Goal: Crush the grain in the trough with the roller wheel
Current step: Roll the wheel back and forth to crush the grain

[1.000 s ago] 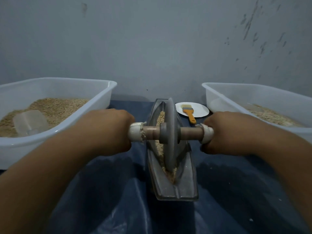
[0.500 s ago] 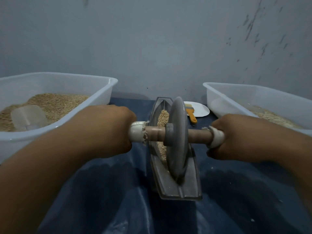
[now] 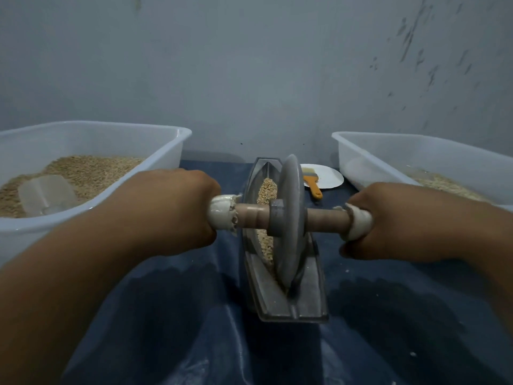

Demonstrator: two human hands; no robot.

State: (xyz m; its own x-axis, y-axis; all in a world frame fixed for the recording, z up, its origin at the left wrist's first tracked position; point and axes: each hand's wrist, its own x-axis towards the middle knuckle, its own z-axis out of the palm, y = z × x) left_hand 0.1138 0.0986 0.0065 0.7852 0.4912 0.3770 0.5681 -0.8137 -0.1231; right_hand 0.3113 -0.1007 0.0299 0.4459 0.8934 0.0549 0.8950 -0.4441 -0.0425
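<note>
A grey boat-shaped metal trough [image 3: 261, 290] lies lengthwise in front of me on a dark blue cloth. Tan grain [image 3: 267, 190] fills its groove, mostly on the far side of the wheel. The grey roller wheel [image 3: 290, 218] stands upright in the groove near the trough's near half, leaning slightly right. A wooden axle [image 3: 324, 218] runs through it, with white wrapped ends. My left hand [image 3: 172, 209] grips the left end and my right hand [image 3: 388, 220] grips the right end.
A white tub [image 3: 172, 151] with grain and a clear scoop [image 3: 47, 194] stands at the left. Another white tub [image 3: 361, 151] with grain stands at the right. A white plate [image 3: 329, 176] with an orange-handled brush [image 3: 313, 184] lies behind the trough, near the wall.
The wheel has rolled toward me along the trough, uncovering more grain at the far end. Both hands came nearer with the axle, and its right end dropped slightly.
</note>
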